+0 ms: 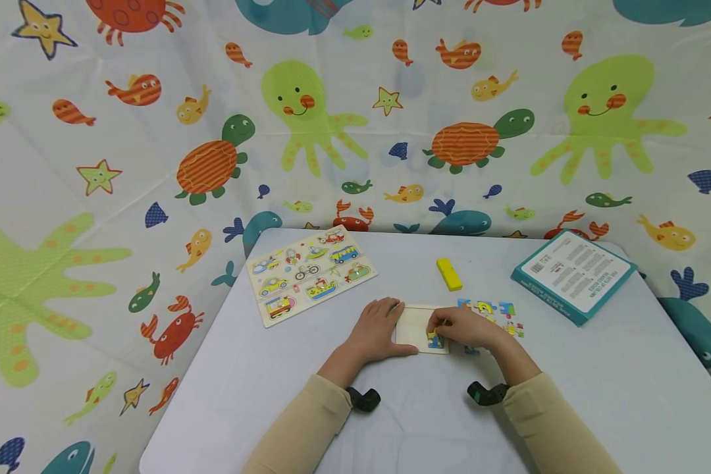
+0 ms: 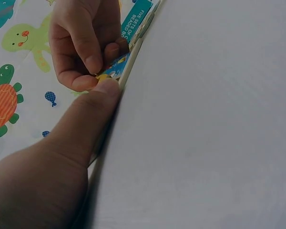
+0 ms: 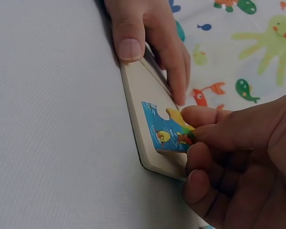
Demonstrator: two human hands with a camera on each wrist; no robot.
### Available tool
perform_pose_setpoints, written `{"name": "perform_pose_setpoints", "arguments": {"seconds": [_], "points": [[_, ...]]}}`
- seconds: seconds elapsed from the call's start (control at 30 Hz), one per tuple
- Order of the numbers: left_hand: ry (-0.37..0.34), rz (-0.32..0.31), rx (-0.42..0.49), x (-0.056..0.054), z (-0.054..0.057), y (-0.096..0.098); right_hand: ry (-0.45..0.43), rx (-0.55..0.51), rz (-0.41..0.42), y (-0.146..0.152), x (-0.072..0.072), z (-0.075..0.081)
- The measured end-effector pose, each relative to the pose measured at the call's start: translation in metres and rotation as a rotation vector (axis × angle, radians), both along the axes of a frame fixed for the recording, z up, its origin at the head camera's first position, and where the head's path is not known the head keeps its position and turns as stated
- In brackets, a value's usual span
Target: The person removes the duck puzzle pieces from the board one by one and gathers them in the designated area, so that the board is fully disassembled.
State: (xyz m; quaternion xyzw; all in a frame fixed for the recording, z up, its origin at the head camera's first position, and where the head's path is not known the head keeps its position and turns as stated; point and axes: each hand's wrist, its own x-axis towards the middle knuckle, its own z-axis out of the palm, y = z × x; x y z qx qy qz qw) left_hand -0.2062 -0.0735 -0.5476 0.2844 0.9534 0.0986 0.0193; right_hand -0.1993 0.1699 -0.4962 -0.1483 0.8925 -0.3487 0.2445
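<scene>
A pale wooden puzzle tray point(image 1: 411, 322) with a raised rim lies on the table. My left hand point(image 1: 376, 332) holds its left side, thumb along the near rim and fingers at the far side. Thumb and index finger of my right hand point(image 1: 465, 327) pinch a jigsaw piece point(image 3: 159, 131), blue and yellow with a small duck picture, over the tray's near right corner. The right fingers hide part of the piece. Just right of the tray, partly under the right hand, are several loose jigsaw pieces point(image 1: 505, 308).
A yellow block point(image 1: 449, 274) lies behind the tray. At the back left rests a wooden board with vehicle pictures point(image 1: 311, 273). A teal box point(image 1: 575, 276) lies at the back right. A sea-animal printed cloth point(image 1: 332, 99) hangs behind the white table point(image 1: 213, 408).
</scene>
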Motion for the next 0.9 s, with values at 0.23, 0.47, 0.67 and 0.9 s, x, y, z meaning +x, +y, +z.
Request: {"name": "perform_pose_setpoints", "arguments": {"seconds": [0.23, 0.47, 0.67, 0.9], "points": [[0.006, -0.004, 0.004, 0.000, -0.002, 0.000, 0.027, -0.004, -0.008, 0.001, -0.001, -0.003], [-0.004, -0.005, 0.003, 0.000, 0.001, 0.000, 0.054, 0.000, -0.019, 0.008, -0.003, 0.003], [-0.012, -0.003, 0.003, 0.001, 0.002, 0.000, 0.054, -0.042, -0.043, 0.025, -0.002, 0.010], [-0.009, -0.003, 0.005, 0.001, 0.002, 0.000, 0.075, -0.047, -0.058, 0.055, 0.001, 0.016]]}}
